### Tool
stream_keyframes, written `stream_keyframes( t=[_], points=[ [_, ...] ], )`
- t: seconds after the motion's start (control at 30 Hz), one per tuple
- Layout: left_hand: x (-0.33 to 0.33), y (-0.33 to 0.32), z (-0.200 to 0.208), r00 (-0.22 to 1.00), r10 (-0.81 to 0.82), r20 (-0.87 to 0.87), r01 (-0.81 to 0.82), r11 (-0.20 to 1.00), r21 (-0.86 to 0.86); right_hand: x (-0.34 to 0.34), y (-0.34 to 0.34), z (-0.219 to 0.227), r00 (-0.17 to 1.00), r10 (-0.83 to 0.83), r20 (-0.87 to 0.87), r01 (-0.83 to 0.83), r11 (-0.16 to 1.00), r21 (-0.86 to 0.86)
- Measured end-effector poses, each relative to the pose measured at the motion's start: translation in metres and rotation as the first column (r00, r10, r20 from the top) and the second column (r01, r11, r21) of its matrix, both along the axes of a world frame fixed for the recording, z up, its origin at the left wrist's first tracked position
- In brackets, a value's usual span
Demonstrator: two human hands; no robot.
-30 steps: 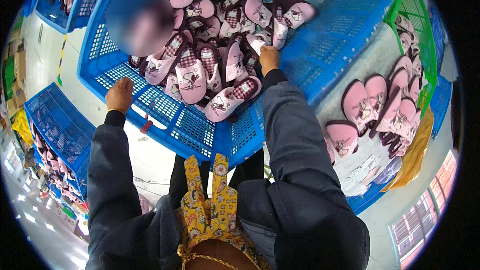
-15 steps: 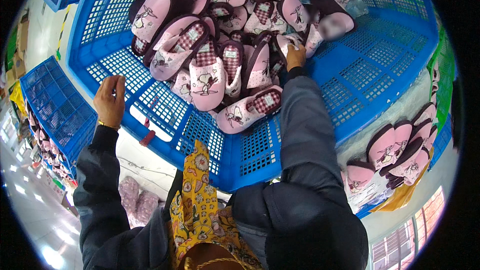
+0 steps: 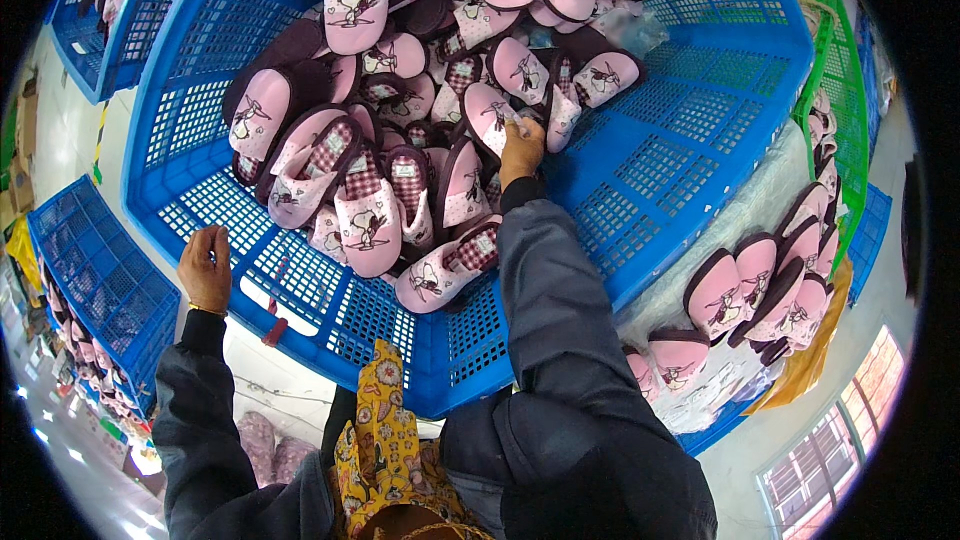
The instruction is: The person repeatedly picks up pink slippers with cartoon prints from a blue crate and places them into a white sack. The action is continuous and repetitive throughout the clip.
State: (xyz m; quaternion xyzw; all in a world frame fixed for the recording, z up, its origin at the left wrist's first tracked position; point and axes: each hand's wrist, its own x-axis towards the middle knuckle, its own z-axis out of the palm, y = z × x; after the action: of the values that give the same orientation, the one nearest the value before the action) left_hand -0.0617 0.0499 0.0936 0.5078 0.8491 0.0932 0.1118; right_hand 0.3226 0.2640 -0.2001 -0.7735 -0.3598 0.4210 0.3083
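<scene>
Several pink slippers with dark plum trim and checked insoles lie heaped in a large blue plastic basket [image 3: 640,175]. Reaching into the heap, my right hand [image 3: 523,150] is closed on the near edge of one slipper [image 3: 485,115], whose printed pink toe faces up. Beside that hand, another slipper [image 3: 563,105] stands on end. My left hand [image 3: 205,270] is by the basket's left rim, fingers curled together, with nothing visible in them. Nearest me in the basket, a single slipper [image 3: 440,275] lies on its side against the front wall.
More slippers [image 3: 740,290] rest on a pale plastic-covered stack at the right, near a green basket [image 3: 840,110]. Another blue basket [image 3: 105,280] stands at the left. A dark red tag [image 3: 275,330] hangs by the near rim. My yellow floral cloth [image 3: 385,420] hangs in front of me.
The whole view has shifted, putting the basket's contents lower and further left. The slipper at my right hand has turned so more of its toe shows. My left hand stays by the rim.
</scene>
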Motion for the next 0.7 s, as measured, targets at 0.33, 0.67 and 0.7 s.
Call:
stream_keyframes(
  t=[0.33,0.67,0.7],
  points=[
    [0.001,0.005,0.001,1.0,-0.001,-0.007,0.0,1.0,-0.03,-0.011,0.009,-0.001,0.964,0.05,-0.263,-0.031,0.997,0.075],
    [0.0,0.003,0.005,1.0,-0.018,-0.013,0.019,1.0,0.017,-0.075,0.041,0.034,0.931,0.364,0.03,-0.363,0.916,0.17],
    [-0.001,0.003,0.005,1.0,-0.03,-0.003,0.03,1.0,0.002,-0.073,0.04,0.027,0.924,0.377,0.065,-0.382,0.911,0.156]
  ],
)
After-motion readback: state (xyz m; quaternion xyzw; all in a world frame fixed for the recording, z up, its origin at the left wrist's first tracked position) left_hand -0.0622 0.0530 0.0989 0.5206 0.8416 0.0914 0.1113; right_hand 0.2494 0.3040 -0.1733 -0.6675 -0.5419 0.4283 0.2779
